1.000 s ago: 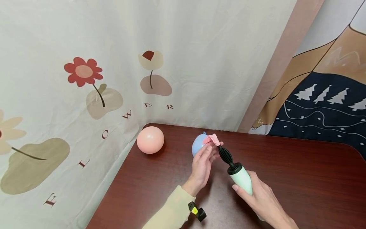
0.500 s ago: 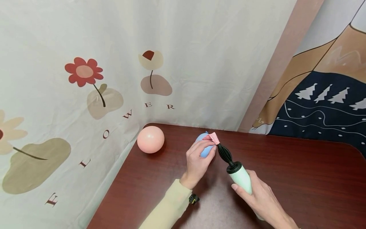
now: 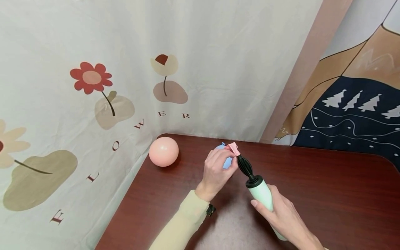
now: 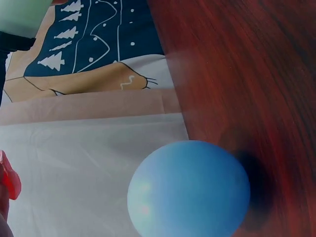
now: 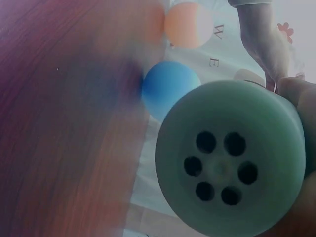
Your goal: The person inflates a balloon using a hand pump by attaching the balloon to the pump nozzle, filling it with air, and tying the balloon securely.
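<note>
My right hand (image 3: 287, 217) grips a mint-green hand balloon pump (image 3: 261, 195) with a black ribbed nozzle end, tilted up and to the left in the head view. A limp pink balloon (image 3: 234, 148) sits at the nozzle tip. There, the thumb and fingers of my left hand (image 3: 216, 170) pinch its neck; the fingers partly hide it. Behind that hand rests an inflated blue balloon (image 3: 227, 163), mostly covered in the head view but plain in the left wrist view as a blue balloon (image 4: 190, 190). The right wrist view faces the holed base of the pump (image 5: 224, 116).
An inflated peach balloon (image 3: 164, 151) lies at the far left corner of the dark red wooden table (image 3: 328, 187). A pale curtain (image 3: 225, 69) with flower prints hangs behind the table, and a navy tree-print cloth (image 3: 350, 114) hangs at the right.
My left hand has turned over from fingers extended beside the limp pink balloon to pinching its neck at the nozzle. The pump has shifted slightly left and up in my right hand.
</note>
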A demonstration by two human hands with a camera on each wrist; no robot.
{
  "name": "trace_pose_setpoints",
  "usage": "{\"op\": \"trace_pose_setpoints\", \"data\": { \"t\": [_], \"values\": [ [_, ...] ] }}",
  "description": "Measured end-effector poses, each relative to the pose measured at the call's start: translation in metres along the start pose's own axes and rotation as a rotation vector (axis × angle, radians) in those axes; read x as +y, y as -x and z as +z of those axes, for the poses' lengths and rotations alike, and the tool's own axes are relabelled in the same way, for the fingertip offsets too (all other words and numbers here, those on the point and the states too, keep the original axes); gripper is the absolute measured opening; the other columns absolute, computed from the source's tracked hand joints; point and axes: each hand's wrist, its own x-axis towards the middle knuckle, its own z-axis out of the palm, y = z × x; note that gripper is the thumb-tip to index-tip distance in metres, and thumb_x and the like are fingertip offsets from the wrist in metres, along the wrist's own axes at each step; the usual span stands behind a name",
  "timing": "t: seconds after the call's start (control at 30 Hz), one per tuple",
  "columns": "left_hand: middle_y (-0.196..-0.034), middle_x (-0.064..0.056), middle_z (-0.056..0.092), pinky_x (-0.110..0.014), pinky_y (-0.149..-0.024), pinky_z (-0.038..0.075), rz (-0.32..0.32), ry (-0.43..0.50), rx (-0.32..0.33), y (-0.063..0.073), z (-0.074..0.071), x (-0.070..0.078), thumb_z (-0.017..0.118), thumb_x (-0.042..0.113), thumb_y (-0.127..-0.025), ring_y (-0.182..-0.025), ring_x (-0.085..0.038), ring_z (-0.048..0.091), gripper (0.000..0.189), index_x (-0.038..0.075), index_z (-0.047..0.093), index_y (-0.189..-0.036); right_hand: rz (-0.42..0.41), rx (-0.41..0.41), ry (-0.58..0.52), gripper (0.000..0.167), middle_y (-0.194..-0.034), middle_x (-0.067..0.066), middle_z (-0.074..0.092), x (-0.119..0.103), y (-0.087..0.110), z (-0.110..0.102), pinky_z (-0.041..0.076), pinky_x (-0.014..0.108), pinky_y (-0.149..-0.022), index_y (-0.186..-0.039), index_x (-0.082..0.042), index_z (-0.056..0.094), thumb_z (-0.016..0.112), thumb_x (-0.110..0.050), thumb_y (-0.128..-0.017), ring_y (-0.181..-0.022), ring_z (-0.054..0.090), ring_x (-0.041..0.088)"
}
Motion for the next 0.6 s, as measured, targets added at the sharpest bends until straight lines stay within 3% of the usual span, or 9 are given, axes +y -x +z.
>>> {"op": "trace_pose_setpoints", "data": {
  "t": [0.23, 0.4, 0.5, 0.6],
  "values": [
    [-0.079, 0.0, 0.065, -0.03, -0.078, 0.054, 0.06, 0.042, -0.043, -0.0023, -0.0023, -0.0002, 0.071, -0.002, -0.08, -0.078, -0.017, 0.064, 0.011, 0.007, 0.066, -0.083, -0.004, 0.033, 0.007, 0.056, -0.093, 0.0, 0.062, 0.0016, 0.0007, 0.0029, 0.05, 0.031, -0.062, -0.129, -0.008, 0.054, 0.078, -0.043, -0.092, -0.079, 0.059, 0.012],
    [-0.079, 0.001, 0.064, -0.028, -0.08, 0.053, 0.093, 0.076, -0.114, -0.0007, -0.006, -0.0005, 0.069, -0.003, -0.079, -0.077, -0.015, 0.062, 0.012, 0.008, 0.065, -0.082, 0.012, 0.024, -0.012, 0.057, -0.095, 0.002, 0.063, 0.0019, 0.0017, 0.0028, 0.049, 0.031, -0.062, -0.131, -0.007, 0.055, 0.078, -0.043, -0.092, -0.079, 0.059, 0.013],
    [-0.08, 0.001, 0.066, -0.026, -0.079, 0.054, 0.024, 0.133, -0.118, 0.0013, -0.0065, -0.0012, 0.071, -0.003, -0.08, -0.078, -0.015, 0.062, 0.013, 0.008, 0.066, -0.084, -0.018, 0.058, 0.012, 0.059, -0.099, 0.003, 0.064, 0.0025, 0.0021, 0.0042, 0.05, 0.033, -0.061, -0.132, -0.007, 0.054, 0.079, -0.042, -0.091, -0.079, 0.059, 0.013],
    [-0.081, -0.001, 0.068, -0.027, -0.08, 0.056, -0.094, 0.199, -0.054, 0.0024, -0.0032, 0.0007, 0.073, -0.006, -0.08, -0.08, -0.017, 0.066, 0.014, 0.007, 0.069, -0.086, -0.134, 0.164, 0.108, 0.065, -0.101, 0.004, 0.062, 0.0047, 0.0003, 0.0054, 0.05, 0.034, -0.058, -0.135, -0.007, 0.054, 0.084, -0.038, -0.087, -0.076, 0.058, 0.014]
  ]
}}
